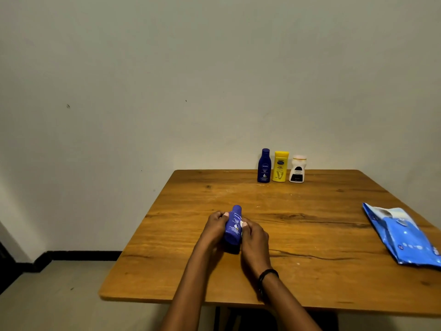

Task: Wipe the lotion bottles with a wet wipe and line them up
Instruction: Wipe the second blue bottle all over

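Now both hands [235,231] grip blue btl [233,226], label "NIVEA".

Dark blue lotion bottle [234,227]: tilted, cap pointing away, gripped between both hands. A sliver of white wipe [242,224] shows at its right side. Blue bottle [264,166], yellow bottle [280,166] and white bottle [297,168]: upright, side by side, well beyond the hands.

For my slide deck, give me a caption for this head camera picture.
Both hands hold a blue bottle; three bottles stand lined up at the table's far edge.
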